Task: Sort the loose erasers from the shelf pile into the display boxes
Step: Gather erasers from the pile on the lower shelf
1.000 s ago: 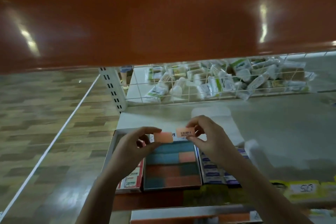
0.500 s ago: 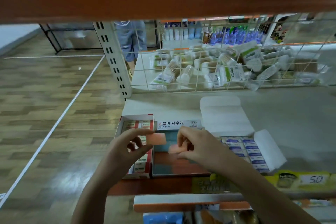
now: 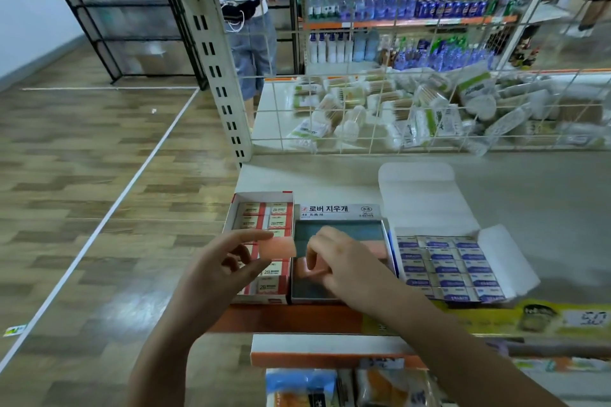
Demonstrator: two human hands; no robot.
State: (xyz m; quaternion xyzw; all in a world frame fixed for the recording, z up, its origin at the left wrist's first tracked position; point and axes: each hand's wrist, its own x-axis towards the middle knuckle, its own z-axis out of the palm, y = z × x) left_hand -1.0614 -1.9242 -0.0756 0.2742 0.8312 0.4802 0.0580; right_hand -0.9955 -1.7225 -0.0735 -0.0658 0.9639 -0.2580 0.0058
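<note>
My left hand (image 3: 228,266) pinches a pink eraser (image 3: 277,248) between thumb and fingers, held above the gap between the left and middle boxes. My right hand (image 3: 344,269) is down inside the middle display box (image 3: 340,211), its fingers curled on another pink eraser (image 3: 315,269) lying among teal and pink erasers. The left display box (image 3: 261,196) holds red-and-white wrapped erasers. The right display box (image 3: 496,241), lid open, holds blue-and-white wrapped erasers.
The boxes stand at the front of a white shelf (image 3: 330,175) with an orange edge (image 3: 291,317). A wire grid (image 3: 380,116) behind separates a pile of packaged goods. A person (image 3: 251,26) stands beyond the shelf. Wooden floor lies left.
The view has tilted up, the orange shelf above leaving sight. My right hand has lowered its pink eraser into the middle box; my left hand keeps its eraser at the same height.
</note>
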